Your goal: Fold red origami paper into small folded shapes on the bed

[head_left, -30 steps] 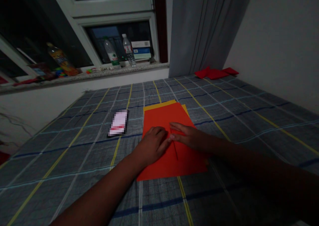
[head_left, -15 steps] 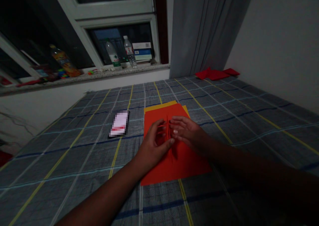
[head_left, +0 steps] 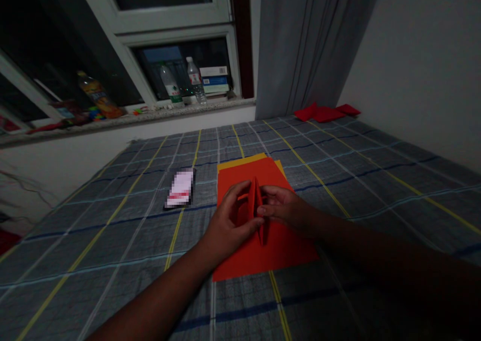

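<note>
A folded piece of red paper (head_left: 256, 193) stands on edge between my two hands, its layers slightly parted near the top. From the left side, my left hand (head_left: 233, 218) curls round it, with the thumb at its near part and the fingers partly hidden behind. On the other side my right hand (head_left: 289, 207) grips it between thumb and fingers. Underneath lies a large red-orange sheet of paper (head_left: 278, 253). Yellow sheets (head_left: 244, 161) stick out past its far edge.
A phone (head_left: 180, 188) with a blurred screen lies left of the sheets on the plaid cloth (head_left: 131, 261). Red folded pieces (head_left: 326, 113) rest at the far right by the curtain (head_left: 293, 45). Bottles (head_left: 196, 80) and stacked boxes (head_left: 215, 79) line the windowsill (head_left: 161, 113).
The folded paper has turned and its layers have spread, so more of its face shows. My right fingers have closed in on it, while my left hand has barely shifted.
</note>
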The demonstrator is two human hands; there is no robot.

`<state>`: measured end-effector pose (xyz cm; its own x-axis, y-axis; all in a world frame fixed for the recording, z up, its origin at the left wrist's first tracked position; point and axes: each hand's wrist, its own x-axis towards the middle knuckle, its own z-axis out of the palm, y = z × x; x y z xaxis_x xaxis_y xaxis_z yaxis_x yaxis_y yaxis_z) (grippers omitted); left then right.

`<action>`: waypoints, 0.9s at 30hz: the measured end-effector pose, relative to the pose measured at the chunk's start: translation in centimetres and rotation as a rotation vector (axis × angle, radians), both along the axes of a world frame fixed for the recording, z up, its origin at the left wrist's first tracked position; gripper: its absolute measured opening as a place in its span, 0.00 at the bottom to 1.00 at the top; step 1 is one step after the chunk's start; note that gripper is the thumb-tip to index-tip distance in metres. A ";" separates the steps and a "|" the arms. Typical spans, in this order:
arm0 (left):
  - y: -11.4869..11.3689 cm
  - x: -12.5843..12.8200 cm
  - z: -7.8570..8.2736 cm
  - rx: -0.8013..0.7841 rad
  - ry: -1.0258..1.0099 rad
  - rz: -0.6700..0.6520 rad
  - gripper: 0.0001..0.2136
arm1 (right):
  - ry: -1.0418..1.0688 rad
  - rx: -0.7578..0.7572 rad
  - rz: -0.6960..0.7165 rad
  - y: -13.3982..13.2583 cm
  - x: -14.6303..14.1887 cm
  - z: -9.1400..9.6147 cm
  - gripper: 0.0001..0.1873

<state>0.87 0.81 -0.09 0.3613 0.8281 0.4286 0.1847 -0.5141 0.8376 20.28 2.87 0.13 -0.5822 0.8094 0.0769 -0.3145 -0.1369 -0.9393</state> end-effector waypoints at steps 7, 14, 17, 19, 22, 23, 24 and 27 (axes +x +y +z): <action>-0.6 1.0 0.0 0.028 0.045 0.165 0.31 | -0.207 0.269 -0.237 -0.3 -0.7 -0.2 0.23; -1.3 1.8 -0.2 0.293 0.198 0.296 0.31 | -0.597 0.671 -0.449 -1.0 -0.8 -0.4 0.34; -0.9 1.3 -0.2 0.226 0.178 0.351 0.26 | -0.559 0.620 -0.464 -0.6 -0.4 -1.0 0.33; -0.7 1.0 0.0 0.110 0.146 0.339 0.24 | -0.475 0.592 -0.441 -0.2 -0.1 -1.3 0.28; -0.3 0.7 0.5 -0.097 0.045 0.300 0.21 | -0.310 0.531 -0.369 0.6 0.2 -1.5 0.20; -0.3 0.6 0.7 -0.152 0.005 0.290 0.20 | -0.272 0.505 -0.348 0.9 0.3 -1.5 0.18; -0.2 0.6 0.8 -0.196 -0.033 0.282 0.19 | -0.248 0.477 -0.333 1.1 0.3 -1.6 0.17; -0.1 0.2 0.9 -0.338 -0.149 0.247 0.21 | -0.197 0.388 -0.293 1.5 0.4 -1.7 0.18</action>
<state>1.09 0.67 0.85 0.0901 0.9844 0.1508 0.1321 -0.1619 0.9779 20.67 4.40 -1.57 -0.3696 0.8742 0.3149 -0.0997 0.2997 -0.9488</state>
